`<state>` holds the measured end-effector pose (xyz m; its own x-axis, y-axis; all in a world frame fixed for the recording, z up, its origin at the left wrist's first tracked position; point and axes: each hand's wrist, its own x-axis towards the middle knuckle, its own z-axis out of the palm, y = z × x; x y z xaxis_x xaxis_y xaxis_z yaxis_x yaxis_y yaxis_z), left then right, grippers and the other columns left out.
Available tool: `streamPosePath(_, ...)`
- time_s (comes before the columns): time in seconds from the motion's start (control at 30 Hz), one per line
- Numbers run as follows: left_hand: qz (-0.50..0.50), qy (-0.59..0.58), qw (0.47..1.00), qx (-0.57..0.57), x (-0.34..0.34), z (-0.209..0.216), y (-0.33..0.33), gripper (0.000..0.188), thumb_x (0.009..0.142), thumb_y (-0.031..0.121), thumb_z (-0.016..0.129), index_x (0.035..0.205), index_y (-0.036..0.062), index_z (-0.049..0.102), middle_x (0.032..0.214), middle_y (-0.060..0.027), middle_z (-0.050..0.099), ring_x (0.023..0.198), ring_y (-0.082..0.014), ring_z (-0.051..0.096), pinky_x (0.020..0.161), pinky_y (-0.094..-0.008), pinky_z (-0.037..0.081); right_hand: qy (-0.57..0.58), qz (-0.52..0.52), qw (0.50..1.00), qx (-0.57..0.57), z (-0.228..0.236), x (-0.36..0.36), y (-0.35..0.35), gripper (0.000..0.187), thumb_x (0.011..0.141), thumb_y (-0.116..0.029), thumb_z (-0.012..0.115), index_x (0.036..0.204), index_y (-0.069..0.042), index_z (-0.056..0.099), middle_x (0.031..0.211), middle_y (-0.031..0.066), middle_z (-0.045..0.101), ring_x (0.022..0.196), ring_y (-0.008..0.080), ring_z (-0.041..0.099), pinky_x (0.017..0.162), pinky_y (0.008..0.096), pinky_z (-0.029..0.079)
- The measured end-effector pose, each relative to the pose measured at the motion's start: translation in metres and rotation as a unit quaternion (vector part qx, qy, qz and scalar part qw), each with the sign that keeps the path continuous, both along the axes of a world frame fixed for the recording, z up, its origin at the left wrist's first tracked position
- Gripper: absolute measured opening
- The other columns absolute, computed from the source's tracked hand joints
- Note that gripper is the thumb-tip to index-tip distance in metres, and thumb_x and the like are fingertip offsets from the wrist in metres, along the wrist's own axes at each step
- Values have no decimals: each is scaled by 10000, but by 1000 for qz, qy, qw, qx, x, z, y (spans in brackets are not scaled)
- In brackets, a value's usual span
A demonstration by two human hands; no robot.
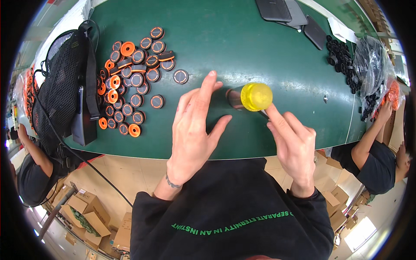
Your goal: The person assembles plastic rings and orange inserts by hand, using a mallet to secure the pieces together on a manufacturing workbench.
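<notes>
My left hand is over the green table, its fingers stretched out and thumb apart, with nothing in it. A loose black disc with an orange ring lies just beyond its fingers. My right hand is closed around what looks like the thin handle of a mallet. The mallet's yellow, rounded face points up, and its darker other end shows to the left. Most of the handle is hidden under my fingers. A pile of black and orange round caps lies to the left, some with orange undersides up.
A black mesh bag with a cable stands at the left edge. Flat dark devices lie at the back right. Small black parts and a clear plastic bag are at the right. Other people's arms show at both sides.
</notes>
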<state>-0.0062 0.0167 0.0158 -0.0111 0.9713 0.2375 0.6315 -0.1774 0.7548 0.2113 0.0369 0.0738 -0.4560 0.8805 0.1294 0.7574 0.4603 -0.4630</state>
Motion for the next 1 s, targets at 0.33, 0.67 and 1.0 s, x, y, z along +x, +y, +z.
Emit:
streamPosePath(0.33, 41, -33, 998, -38, 15, 6, 12, 961, 723, -60, 836, 1570, 58, 398, 1143, -76, 703, 1077, -276, 620, 932, -396, 512, 78, -10, 995, 58, 8, 0, 8, 592, 770, 61, 789, 1334, -104, 720, 688, 40, 471, 534, 161, 520, 503, 334, 448)
streamPosePath(0.67, 9, -81, 997, -10, 12, 1, 16, 978, 724, -95, 819, 1575, 35, 354, 1073, -76, 695, 974, -274, 640, 904, -393, 525, 74, 29, 996, 51, 13, 3, 9, 646, 736, 62, 770, 1350, -135, 718, 688, 27, 466, 519, 149, 513, 488, 331, 448)
streamPosePath(1.0, 11, -86, 996, 16, 12, -8, 16, 1083, 682, -115, 835, 1600, 1, 272, 1078, -83, 703, 957, -275, 653, 896, -387, 534, -32, 32, 998, 41, 14, 3, 13, 707, 735, 46, 690, 1398, -199, 691, 692, 17, 410, 497, 151, 493, 463, 337, 440)
